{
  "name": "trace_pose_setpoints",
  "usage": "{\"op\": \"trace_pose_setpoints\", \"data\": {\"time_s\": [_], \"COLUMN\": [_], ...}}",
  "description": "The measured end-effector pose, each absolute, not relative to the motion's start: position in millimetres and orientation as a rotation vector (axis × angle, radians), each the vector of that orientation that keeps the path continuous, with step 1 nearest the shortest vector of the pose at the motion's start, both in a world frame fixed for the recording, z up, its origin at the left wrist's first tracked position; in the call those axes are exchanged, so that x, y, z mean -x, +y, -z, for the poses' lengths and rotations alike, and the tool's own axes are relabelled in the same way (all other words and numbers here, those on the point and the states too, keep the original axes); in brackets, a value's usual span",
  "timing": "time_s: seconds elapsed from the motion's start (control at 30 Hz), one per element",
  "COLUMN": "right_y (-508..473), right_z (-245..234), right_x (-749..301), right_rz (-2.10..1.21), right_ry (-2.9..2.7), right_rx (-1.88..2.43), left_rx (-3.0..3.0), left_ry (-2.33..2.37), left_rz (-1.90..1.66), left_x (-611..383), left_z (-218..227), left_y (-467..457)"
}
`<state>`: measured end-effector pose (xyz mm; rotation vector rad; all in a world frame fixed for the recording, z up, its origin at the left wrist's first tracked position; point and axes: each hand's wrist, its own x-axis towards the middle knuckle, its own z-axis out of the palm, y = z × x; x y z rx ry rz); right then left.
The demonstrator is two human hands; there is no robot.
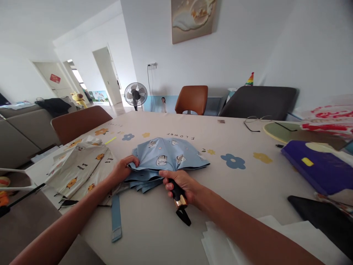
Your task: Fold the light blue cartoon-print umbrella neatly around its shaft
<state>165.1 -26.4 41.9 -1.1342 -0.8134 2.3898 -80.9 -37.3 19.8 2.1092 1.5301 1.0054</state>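
A light blue folding umbrella (168, 152) with printed white animal figures lies collapsed on the table, its canopy in loose folds. My right hand (180, 184) is wrapped round its black handle, which has a gold band and a black wrist loop at the end. At the canopy's left edge, my left hand (127, 167) pinches the blue fabric with curled fingers. A blue closure strap (116, 219) hangs out over the tabletop below my left wrist. Beside my left forearm lies a second umbrella (82, 169), cream with orange cartoon prints, also loosely folded.
The table (154, 235) has a pale flower-printed cover. On the right are eyeglasses (257, 119), a purple pouch (317, 165), a black flat object (317, 221) and white sheets (264, 235). Chairs stand around it, including a brown chair (191, 99); a fan (135, 94) stands behind.
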Motion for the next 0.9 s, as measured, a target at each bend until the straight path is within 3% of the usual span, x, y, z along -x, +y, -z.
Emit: {"op": "trace_pose_setpoints", "data": {"time_s": [0.27,0.9], "right_y": [-29.0,-30.7], "right_z": [-49.4,-50.3], "right_x": [-164.4,-163.3], "right_rz": [-2.347,-2.334], "right_ry": [-0.708,-0.759], "right_rx": [1.175,1.221], "left_rx": [-2.225,-2.157], "left_ry": [1.460,1.469], "left_rz": [-0.936,-1.143], "left_x": [82.2,93.0], "left_z": [-17.9,-21.7], "left_y": [-41.9,-43.4]}}
